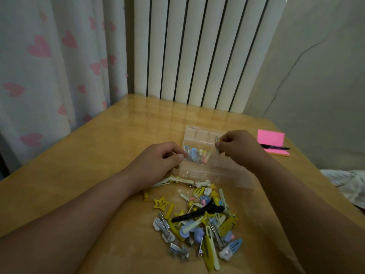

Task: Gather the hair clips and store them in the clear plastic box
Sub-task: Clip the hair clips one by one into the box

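A clear plastic box (199,135) stands open on the wooden table, with a few blue, pink and yellow clips (197,155) in its near compartments. My right hand (239,147) hovers over the box and pinches a small pale clip (217,142) at its fingertips. Over the box's left edge, my left hand (160,163) has its fingers curled with thumb against forefinger; what it pinches is too small to make out. A heap of hair clips (203,220), yellow, blue, silver and one long black, lies in front of the box.
A pink sticky-note pad (271,138) with a black pen (274,147) on it lies at the right of the table (98,155). A radiator and a heart-print curtain stand behind the table. White cloth shows at the right edge.
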### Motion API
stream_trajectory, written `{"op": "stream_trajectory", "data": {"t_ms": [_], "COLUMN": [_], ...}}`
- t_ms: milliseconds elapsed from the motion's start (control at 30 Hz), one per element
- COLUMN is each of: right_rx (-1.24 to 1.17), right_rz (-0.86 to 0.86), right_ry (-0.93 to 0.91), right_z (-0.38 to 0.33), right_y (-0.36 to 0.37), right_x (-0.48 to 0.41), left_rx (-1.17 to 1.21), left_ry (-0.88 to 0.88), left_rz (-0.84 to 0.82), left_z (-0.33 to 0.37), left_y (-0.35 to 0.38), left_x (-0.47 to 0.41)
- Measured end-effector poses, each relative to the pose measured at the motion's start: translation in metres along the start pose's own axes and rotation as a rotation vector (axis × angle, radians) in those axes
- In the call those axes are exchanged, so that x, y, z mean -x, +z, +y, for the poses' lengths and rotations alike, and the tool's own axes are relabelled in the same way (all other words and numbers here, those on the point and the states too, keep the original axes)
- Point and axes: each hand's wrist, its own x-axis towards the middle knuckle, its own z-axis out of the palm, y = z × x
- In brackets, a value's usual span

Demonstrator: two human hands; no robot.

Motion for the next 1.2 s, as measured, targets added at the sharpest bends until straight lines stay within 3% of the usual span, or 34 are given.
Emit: {"op": "stream_trajectory", "data": {"t_ms": [200,633,900,1067,1200], "right_rx": [0.085,0.083,-0.087,-0.139,-0.083], "right_rz": [-0.165,-0.093,0.251,0.252,0.157], "right_ry": [0.104,0.067,-0.163,-0.271,-0.401], "right_z": [-0.011,-0.002,-0.002,-0.005,-0.014], "right_y": [0.007,0.019,0.013,0.016,0.016], "right_x": [-0.013,-0.015,0.019,0.048,0.066], "left_rx": [0.004,0.011,0.005,-0.021,0.016], "left_ry": [-0.002,0.013,0.004,0.006,0.008], "left_rz": [0.0,-0.003,0.004,0.0,0.021], "left_z": [0.003,-0.001,0.0,0.001,0.0], "left_y": [0.0,0.001,0.001,0.001,0.0], "left_x": [0.001,-0.001,0.0,0.001,0.001]}}
